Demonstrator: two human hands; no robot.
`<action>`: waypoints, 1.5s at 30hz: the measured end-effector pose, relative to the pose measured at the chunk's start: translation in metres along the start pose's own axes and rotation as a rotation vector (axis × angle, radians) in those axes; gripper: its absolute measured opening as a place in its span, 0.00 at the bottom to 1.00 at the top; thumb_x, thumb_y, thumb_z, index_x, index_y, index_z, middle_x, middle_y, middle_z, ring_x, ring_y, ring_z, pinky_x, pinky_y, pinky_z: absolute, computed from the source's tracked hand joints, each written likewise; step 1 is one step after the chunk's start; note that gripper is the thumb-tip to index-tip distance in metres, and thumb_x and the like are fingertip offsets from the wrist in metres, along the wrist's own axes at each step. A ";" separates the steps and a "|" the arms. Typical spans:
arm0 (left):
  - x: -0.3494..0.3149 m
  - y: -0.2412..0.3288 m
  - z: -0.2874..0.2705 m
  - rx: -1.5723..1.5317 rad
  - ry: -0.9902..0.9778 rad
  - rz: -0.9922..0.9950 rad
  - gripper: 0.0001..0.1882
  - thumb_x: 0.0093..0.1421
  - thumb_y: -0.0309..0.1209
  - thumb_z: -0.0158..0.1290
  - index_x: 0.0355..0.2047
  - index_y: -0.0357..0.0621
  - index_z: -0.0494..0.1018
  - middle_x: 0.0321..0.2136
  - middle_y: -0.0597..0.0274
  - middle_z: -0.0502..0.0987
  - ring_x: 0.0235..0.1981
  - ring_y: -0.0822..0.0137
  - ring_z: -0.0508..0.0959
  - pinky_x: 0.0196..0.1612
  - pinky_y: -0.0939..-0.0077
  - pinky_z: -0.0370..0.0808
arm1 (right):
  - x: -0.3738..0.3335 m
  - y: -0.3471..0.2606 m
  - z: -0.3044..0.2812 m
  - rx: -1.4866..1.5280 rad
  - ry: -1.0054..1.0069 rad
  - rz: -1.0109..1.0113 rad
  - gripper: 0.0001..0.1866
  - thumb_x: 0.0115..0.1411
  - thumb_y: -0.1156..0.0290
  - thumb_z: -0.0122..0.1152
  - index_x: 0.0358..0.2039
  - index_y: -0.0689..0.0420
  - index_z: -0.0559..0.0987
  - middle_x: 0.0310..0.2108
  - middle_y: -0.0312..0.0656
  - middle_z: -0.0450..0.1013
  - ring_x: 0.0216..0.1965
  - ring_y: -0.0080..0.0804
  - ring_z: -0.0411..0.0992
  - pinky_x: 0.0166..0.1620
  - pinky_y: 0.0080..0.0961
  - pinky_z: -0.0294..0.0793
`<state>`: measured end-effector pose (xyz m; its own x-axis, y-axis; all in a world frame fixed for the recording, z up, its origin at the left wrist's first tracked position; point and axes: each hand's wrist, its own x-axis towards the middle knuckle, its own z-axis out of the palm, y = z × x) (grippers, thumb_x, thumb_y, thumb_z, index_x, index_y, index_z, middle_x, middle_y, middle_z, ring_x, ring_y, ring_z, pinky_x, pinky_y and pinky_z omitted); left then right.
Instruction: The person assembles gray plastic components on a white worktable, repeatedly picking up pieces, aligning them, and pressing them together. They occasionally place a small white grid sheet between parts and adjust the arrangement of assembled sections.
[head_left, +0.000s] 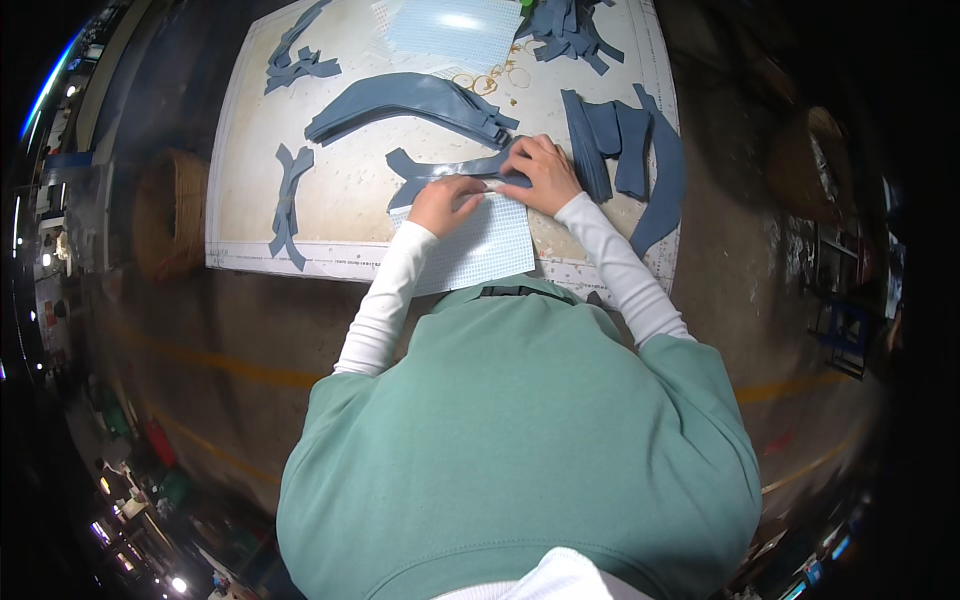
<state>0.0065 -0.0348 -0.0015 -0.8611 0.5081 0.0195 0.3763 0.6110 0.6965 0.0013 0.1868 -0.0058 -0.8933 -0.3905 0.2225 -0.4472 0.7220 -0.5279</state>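
Left hand (442,206) curls at the far edge of the patterned sheet (480,246); right hand (541,176) arches over the blue-grey piece (440,171), right end. Grip? Can't tell, either hand!

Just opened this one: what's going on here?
A person stands at a table with both hands close together over the near side of a blue strip. The right hand is on the strip's right part; the left hand is at the far edge of a pale sheet. Exactly what the fingertips grip is hidden. A curved blue stack lies beyond the strip, and more blue pieces lie to the right.
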 end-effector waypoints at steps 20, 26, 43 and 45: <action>0.004 0.002 -0.016 -0.380 -0.096 -0.229 0.12 0.53 0.30 0.63 0.36 0.37 0.78 0.24 0.69 0.78 0.28 0.81 0.75 0.33 0.84 0.72 | -0.015 -0.001 0.040 0.795 0.012 0.370 0.11 0.53 0.67 0.68 0.29 0.62 0.80 0.22 0.36 0.77 0.22 0.15 0.71 0.29 0.16 0.72; 0.004 -0.006 -0.011 -0.346 -0.109 -0.251 0.11 0.55 0.31 0.61 0.35 0.36 0.79 0.26 0.67 0.79 0.29 0.80 0.75 0.34 0.84 0.72 | -0.008 -0.012 0.024 0.673 -0.063 0.420 0.10 0.54 0.68 0.67 0.27 0.62 0.80 0.21 0.33 0.76 0.20 0.11 0.66 0.23 0.12 0.67; 0.006 -0.016 -0.008 -0.311 -0.117 -0.270 0.09 0.55 0.30 0.60 0.31 0.36 0.79 0.23 0.70 0.77 0.25 0.83 0.73 0.29 0.86 0.71 | -0.012 -0.010 0.006 0.193 0.226 -0.104 0.06 0.49 0.73 0.65 0.30 0.56 0.79 0.33 0.36 0.74 0.41 0.34 0.71 0.45 0.28 0.72; 0.005 -0.016 -0.008 -0.298 -0.106 -0.238 0.09 0.55 0.31 0.61 0.31 0.37 0.79 0.22 0.71 0.77 0.25 0.84 0.72 0.28 0.87 0.70 | -0.013 -0.011 0.006 0.203 0.228 -0.096 0.06 0.48 0.73 0.65 0.29 0.56 0.79 0.33 0.37 0.74 0.40 0.35 0.71 0.44 0.29 0.72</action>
<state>-0.0063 -0.0466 -0.0068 -0.8664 0.4426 -0.2313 0.0406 0.5241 0.8507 0.0176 0.1804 -0.0083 -0.8448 -0.2969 0.4451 -0.5323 0.5506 -0.6430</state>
